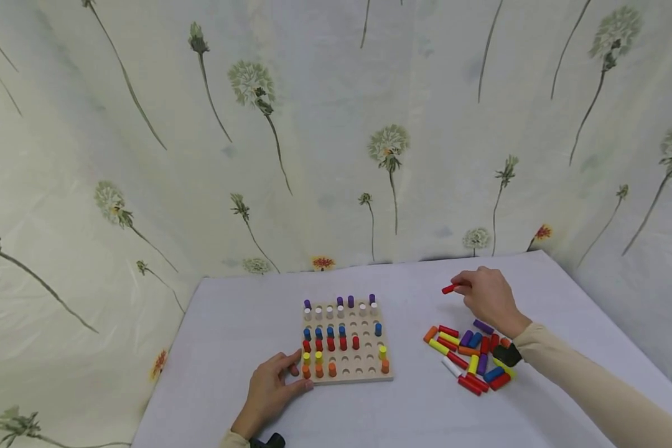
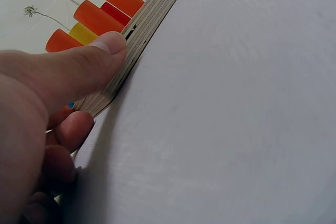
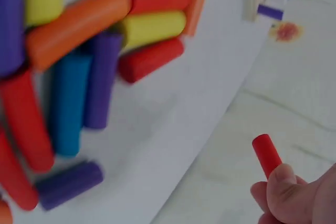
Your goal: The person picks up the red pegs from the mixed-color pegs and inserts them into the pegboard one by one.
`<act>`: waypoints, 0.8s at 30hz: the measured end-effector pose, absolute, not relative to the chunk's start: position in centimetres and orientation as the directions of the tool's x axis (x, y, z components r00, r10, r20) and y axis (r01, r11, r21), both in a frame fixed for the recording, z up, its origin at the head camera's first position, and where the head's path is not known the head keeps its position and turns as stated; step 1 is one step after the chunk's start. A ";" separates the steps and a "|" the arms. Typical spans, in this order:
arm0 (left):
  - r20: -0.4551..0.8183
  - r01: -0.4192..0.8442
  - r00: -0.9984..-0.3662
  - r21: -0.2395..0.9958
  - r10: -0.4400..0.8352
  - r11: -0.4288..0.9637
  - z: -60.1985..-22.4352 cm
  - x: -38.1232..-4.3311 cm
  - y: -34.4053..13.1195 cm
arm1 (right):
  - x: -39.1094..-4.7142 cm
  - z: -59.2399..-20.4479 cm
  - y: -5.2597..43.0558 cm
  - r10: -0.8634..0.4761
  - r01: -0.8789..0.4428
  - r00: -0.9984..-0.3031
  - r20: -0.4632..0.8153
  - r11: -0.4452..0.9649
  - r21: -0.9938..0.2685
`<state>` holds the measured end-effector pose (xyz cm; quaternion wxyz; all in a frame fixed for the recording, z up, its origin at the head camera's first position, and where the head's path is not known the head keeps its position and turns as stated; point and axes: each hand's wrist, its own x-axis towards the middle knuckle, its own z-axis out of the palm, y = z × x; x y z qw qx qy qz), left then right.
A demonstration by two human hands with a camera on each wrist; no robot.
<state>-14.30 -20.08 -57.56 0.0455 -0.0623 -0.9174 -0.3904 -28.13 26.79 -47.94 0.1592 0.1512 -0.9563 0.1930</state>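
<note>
A wooden pegboard [image 1: 364,359] lies on the table, with rows of purple, white, blue, red, yellow and orange pegs standing in its holes and several holes bare. My left hand [image 1: 271,387] grips its near left corner. In the left wrist view the thumb [image 2: 100,59] presses the layered front edge, while the fingers curl at the side. Above the far side of the loose pegs, my right hand [image 1: 488,297] pinches a red peg [image 3: 266,153] between thumb and fingers, one end sticking out toward the left.
Loose pegs of mixed colours lie in a pile right of the board, among them a white peg [image 1: 452,366], a blue peg [image 1: 493,374] and an orange peg [image 1: 430,334]. A white cloth [image 1: 425,410] covers the table. Behind it hangs a flower-printed curtain [image 1: 325,186].
</note>
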 end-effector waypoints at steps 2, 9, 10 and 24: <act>0.134 0.151 -0.988 0.713 0.078 0.685 -57.6 -14.4 -20.1 | -27.8 -47.6 25.8 -0.238 -0.380 -0.890 0.389 0.858 -0.344; 0.140 0.158 -0.987 0.708 0.083 0.688 -57.6 -14.5 -20.1 | -26.8 -47.5 22.7 -0.295 -0.480 -0.834 0.466 0.805 -0.348; 0.140 0.159 -0.987 0.708 0.084 0.688 -57.6 -14.5 -20.1 | -26.7 -47.6 22.3 -0.302 -0.488 -0.830 0.469 0.800 -0.349; 0.133 0.149 -0.988 0.712 0.077 0.686 -57.5 -14.2 -20.1 | -25.0 -48.8 16.6 -0.389 -0.566 -0.819 0.422 0.672 -0.477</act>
